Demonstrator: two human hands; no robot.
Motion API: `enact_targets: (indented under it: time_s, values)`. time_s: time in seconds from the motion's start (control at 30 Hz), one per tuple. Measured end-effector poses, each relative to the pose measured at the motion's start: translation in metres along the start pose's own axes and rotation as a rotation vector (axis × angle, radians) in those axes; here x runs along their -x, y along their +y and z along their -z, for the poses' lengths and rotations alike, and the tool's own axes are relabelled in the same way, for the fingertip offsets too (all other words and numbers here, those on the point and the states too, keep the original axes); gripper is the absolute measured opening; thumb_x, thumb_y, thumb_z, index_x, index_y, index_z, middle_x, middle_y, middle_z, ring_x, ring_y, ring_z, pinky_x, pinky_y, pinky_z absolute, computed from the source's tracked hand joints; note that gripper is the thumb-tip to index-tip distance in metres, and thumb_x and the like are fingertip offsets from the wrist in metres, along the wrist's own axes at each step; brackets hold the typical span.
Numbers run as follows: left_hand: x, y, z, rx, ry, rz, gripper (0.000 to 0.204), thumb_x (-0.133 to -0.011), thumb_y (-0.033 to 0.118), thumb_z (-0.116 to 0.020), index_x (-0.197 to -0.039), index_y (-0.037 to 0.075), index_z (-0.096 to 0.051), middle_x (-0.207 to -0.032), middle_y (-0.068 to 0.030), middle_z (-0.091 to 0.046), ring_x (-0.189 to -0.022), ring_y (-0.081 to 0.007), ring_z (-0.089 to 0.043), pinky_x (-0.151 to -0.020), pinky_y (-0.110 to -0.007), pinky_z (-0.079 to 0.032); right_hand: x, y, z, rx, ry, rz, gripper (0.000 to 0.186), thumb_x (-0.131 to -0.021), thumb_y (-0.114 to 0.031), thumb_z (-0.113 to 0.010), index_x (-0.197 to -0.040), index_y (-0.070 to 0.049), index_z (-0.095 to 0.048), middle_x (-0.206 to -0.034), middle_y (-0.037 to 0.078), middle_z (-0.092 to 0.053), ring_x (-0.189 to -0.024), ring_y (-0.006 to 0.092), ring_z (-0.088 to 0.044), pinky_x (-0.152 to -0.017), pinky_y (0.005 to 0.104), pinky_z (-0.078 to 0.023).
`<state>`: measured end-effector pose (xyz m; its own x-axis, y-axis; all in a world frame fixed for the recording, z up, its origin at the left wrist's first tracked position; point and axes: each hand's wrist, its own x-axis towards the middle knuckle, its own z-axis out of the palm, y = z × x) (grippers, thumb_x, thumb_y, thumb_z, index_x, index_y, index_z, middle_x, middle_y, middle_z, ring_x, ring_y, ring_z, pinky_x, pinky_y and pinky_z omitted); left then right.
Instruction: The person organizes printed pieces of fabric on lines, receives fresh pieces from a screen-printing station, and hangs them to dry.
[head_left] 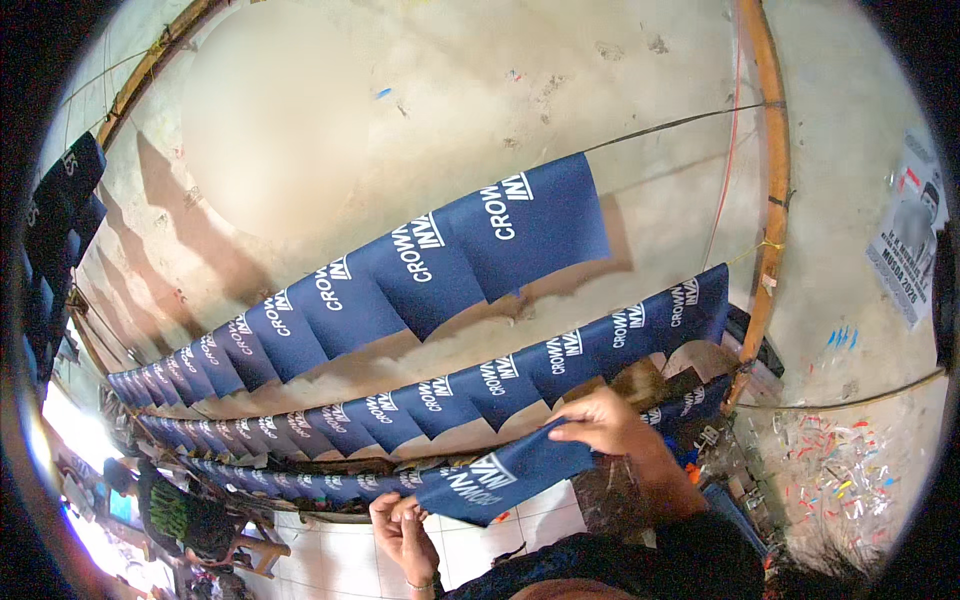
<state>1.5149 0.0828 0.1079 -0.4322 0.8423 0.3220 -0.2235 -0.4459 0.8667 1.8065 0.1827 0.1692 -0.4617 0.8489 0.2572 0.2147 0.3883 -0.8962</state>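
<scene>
A navy blue fabric panel (535,470) with white printed lettering stretches between my two hands, tilted up toward the right. Fingers and thumb of my right hand (603,424) pinch its upper right corner. At the lower left end, my left hand (404,530) is closed on the panel's edge, fingers pointing up. Just beyond hang matching navy panels in overlapping rows: a middle row (445,402) directly above the held piece, and an upper row (430,280) against the wall. A lower row (375,485) is partly hidden behind my hands and the held panel.
Wooden poles (768,190) carry the lines. More dark panels (65,210) hang at far left. A seated person in a black shirt (185,515) is at lower left by a wooden stool (262,552). White tiles (345,560) cover the floor. A poster (905,240) is on the right wall.
</scene>
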Motion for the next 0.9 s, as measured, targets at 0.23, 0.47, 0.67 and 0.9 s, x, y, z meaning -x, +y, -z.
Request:
enact_targets:
  time_s: [0.23, 0.47, 0.67, 0.9]
  values:
    - [-0.007, 0.002, 0.013, -0.023, 0.022, 0.065, 0.014, -0.093, 0.012, -0.047, -0.103, 0.002, -0.044, -0.081, -0.0146, -0.064, -0.067, -0.0208, -0.062, -0.064, -0.031, -0.051, 0.008, -0.103, 0.141, 0.751, 0.708, 0.034, 0.026, -0.075, -0.022, -0.069, -0.094, -0.004, -0.07, -0.081, 0.009, -0.069, -0.076, 0.0138, -0.063, -0.071, 0.0292, -0.049]
    - [0.002, -0.007, 0.028, -0.097, 0.086, 0.036, 0.01, -0.094, 0.012, -0.045, -0.095, 0.002, -0.047, -0.076, -0.0132, -0.063, -0.062, -0.0179, -0.06, -0.061, -0.029, -0.05, -0.07, -0.108, 0.275, 0.002, 0.558, 0.446, 0.033, -0.085, -0.009, -0.06, -0.118, -0.003, -0.058, -0.098, 0.005, -0.064, -0.084, 0.0108, -0.059, -0.078, 0.024, -0.047]
    - [0.013, -0.014, 0.029, -0.095, 0.124, 0.063, 0.012, -0.095, 0.013, -0.045, -0.092, 0.002, -0.047, -0.074, -0.0121, -0.062, -0.063, -0.017, -0.06, -0.06, -0.028, -0.05, -0.084, -0.034, 0.279, -0.07, 0.681, 0.217, 0.042, -0.083, -0.005, -0.062, -0.124, -0.006, -0.054, -0.097, 0.004, -0.064, -0.082, 0.0106, -0.06, -0.076, 0.0242, -0.048]
    - [-0.004, -0.003, 0.042, -0.252, 0.104, -0.052, 0.015, -0.095, 0.016, -0.046, -0.09, 0.002, -0.048, -0.074, -0.0105, -0.06, -0.062, -0.0145, -0.057, -0.06, -0.026, -0.05, -0.101, -0.036, 0.295, 0.305, 0.789, 0.159, 0.048, -0.082, -0.01, -0.065, -0.127, -0.006, -0.049, -0.097, 0.009, -0.066, -0.084, 0.0128, -0.061, -0.075, 0.025, -0.048]
